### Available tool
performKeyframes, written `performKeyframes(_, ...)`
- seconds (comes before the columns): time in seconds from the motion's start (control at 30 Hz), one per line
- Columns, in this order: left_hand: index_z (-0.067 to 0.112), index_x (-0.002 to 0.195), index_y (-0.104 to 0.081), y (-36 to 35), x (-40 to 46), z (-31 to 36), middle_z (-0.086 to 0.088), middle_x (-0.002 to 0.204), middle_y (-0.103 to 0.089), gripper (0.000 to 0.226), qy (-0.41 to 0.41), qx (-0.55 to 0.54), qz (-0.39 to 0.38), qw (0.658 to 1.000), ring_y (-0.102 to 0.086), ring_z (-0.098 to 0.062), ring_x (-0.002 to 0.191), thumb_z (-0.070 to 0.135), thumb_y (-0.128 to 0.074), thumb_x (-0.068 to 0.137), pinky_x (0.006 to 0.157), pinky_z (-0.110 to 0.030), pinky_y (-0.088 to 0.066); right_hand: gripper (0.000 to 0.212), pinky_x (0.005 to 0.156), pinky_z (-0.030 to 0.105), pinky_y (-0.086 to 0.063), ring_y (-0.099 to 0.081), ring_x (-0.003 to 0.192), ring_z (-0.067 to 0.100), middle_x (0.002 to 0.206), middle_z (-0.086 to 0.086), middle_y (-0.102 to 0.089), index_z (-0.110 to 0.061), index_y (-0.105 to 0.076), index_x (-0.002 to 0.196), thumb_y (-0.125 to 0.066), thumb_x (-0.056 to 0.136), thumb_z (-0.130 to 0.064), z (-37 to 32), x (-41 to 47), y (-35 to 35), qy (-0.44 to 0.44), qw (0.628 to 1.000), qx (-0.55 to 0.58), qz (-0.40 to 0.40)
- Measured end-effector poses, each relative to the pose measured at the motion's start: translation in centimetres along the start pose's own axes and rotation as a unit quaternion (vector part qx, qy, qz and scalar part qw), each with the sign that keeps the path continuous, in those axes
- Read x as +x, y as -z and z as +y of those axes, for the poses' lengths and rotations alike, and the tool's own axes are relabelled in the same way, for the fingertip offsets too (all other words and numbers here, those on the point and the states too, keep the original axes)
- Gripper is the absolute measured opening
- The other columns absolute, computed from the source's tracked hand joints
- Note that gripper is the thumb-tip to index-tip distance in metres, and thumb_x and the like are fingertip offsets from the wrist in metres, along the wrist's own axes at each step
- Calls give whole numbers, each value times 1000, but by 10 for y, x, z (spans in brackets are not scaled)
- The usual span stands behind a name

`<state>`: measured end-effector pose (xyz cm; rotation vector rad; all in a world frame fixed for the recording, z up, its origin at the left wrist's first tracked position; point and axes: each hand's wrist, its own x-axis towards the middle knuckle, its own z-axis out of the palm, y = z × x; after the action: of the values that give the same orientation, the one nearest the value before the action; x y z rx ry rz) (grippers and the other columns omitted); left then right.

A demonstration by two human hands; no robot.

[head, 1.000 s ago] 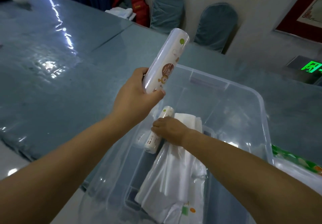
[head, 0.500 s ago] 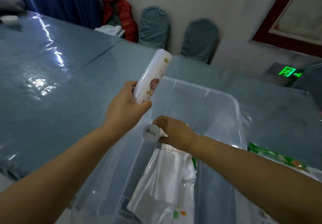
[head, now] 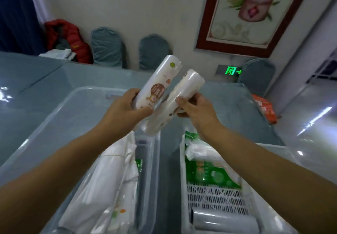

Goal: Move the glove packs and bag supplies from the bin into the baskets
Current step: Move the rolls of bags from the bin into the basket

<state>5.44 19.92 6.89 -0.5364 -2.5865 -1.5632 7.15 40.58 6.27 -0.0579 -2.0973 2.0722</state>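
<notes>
While both hands hover above the clear bin, the left hand grips a printed bag roll, fingers curled round its lower end. Right hand pinches a second roll — tilted, just beside the first. White bag packs lie inside the bin. Right of the bin, a white basket holds green glove packs — and a grey roll.

Left hand, right hand each grip bag roll above bin.
</notes>
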Motion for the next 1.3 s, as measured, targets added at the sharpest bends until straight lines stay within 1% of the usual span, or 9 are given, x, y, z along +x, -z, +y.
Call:
performKeyframes(0.23,42,100,-48,-111,-19,67,15,89,-50,38,-57,89,-49,993,-55,-3,75,44,-67,67,57,-19,-43,11,65,27,-56,-63,61,9,63,-5,-67,-17,-62,82,-64,86,-27,15,-30,138,-41,990,62,122)
performKeyframes(0.47,36,100,-60,-180,-59,59,11,81,-54,38,-7,176,-180,968,-53,-1,70,46,-67,63,59,-19,-42,17,67,30,-55,-59,68,15,75,4,-63,-12,-66,86,-67,83,-29,85,-56,229,-125,981,-7,147)
performKeyframes(0.6,34,106,-64,-223,-81,26,14,80,-64,39,55,145,-262,952,-60,3,70,34,-71,68,58,-17,-48,12,51,17,-48,-57,55,3,61,-11,-62,-18,-66,80,-69,80,-30,111,-68,264,-154,972,-45,171)
performKeyframes(0.73,32,117,-59,-257,-86,-13,9,96,-66,45,96,151,-333,926,-62,-4,80,28,-68,73,75,-30,-55,12,67,31,-56,-64,71,15,81,1,-70,-18,-69,86,-68,80,-29,125,-78,280,-151,974,-85,145)
performKeyframes(0.83,36,123,-52,-280,-85,-36,3,98,-54,48,68,238,-366,897,-46,-14,93,33,-64,77,81,-29,-41,7,71,32,-58,-68,80,17,87,-1,-72,-27,-68,86,-66,80,-29,133,-83,284,-133,977,-114,123)
performKeyframes(0.97,44,125,-39,-299,-89,-56,0,105,-41,47,83,278,-418,861,-40,-25,104,37,-56,82,83,-34,-33,22,54,14,-52,-64,69,-3,87,-2,-67,-34,-58,90,-72,78,-23,142,-81,278,-105,982,-128,94)
performKeyframes(1.07,45,127,-37,-303,-92,-69,-3,116,-43,43,84,283,-458,839,-41,-28,112,36,-48,87,96,-40,-37,32,49,11,-49,-61,63,-5,82,-4,-62,-32,-52,89,-77,73,-19,148,-76,270,-91,984,-135,70)
performKeyframes(1.2,31,137,-35,-305,-95,-75,-4,137,-43,43,-3,335,-451,827,-37,-24,123,34,-40,94,104,-38,-30,24,56,26,-52,-57,65,5,77,-11,-61,-38,-57,84,-76,71,-30,155,-67,255,-61,970,-233,-27)
performKeyframes(1.3,29,137,-36,-304,-102,-72,-5,132,-42,44,-72,396,-400,823,-37,-26,120,36,-40,93,104,-39,-28,29,59,27,-42,-53,69,3,78,-16,-60,-36,-63,98,-67,71,-44,164,-63,235,9,922,-369,-117)
